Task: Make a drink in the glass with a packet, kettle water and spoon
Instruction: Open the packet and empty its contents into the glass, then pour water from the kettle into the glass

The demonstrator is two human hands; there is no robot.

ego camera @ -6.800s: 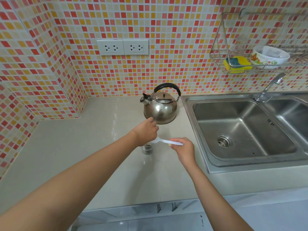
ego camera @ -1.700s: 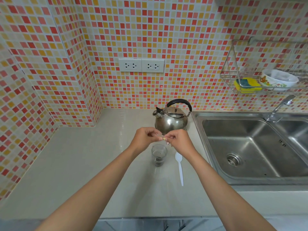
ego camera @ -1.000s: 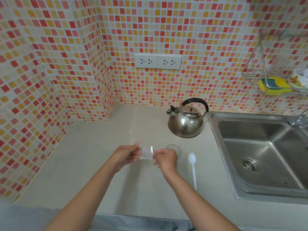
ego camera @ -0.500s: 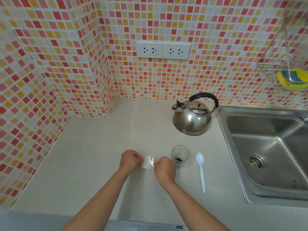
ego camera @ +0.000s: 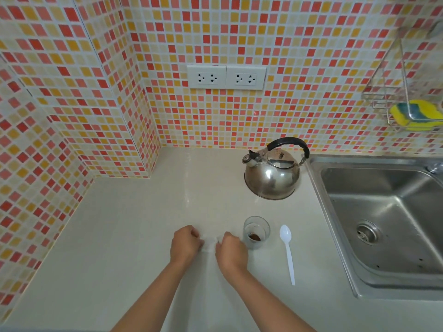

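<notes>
Glass (ego camera: pixel 256 232) at lower centre holds brown powder; spoon (ego camera: pixel 287 250) lies bowl-up in frame; both hands' grips, left hand (ego camera: pixel 185 243) and right hand (ego camera: pixel 231 251), pinch a clear packet (ego camera: pixel 210 243).

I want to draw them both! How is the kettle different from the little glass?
The kettle is shiny metal; the glass is see-through. The kettle is much bigger. It has a lid and a black handle; the glass is open on top with none. You can see brown powder in the glass, but nothing inside the kettle. Both stand upright on the counter.
</notes>
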